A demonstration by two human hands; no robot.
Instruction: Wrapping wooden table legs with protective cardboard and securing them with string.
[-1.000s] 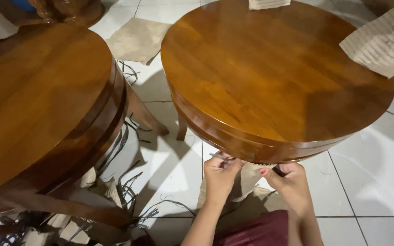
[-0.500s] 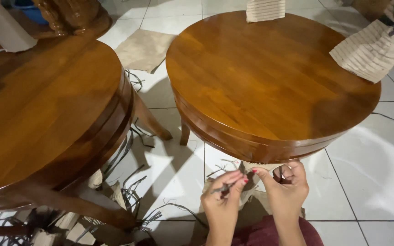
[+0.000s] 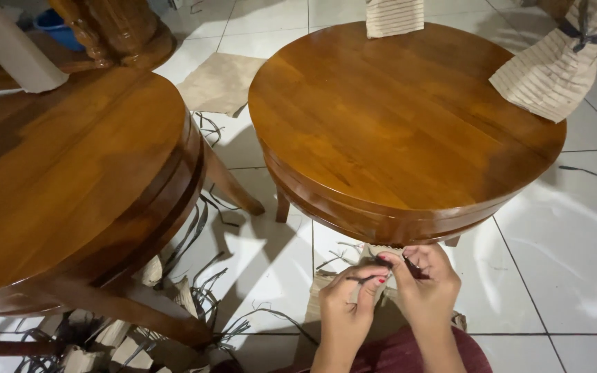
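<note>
Just below the rim of the round polished brown wooden table (image 3: 402, 117), the left hand (image 3: 348, 297) pinches a thin dark strip (image 3: 362, 278) between thumb and forefinger. The right hand (image 3: 428, 282) pinches its other end, fingers curled close. Beneath them lies ribbed tan cardboard (image 3: 326, 293) on the white tiled floor (image 3: 561, 262).

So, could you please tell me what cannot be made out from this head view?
- Dark strap pinched by the left hand and right hand: too thin to tell its material or how far it runs.
- Legs of the round table: mostly hidden under its top.
- Cardboard on the floor: covered by both hands.
- Left table: cut off by the left edge.
- Wrapped piece: cut off at the top right.
</note>
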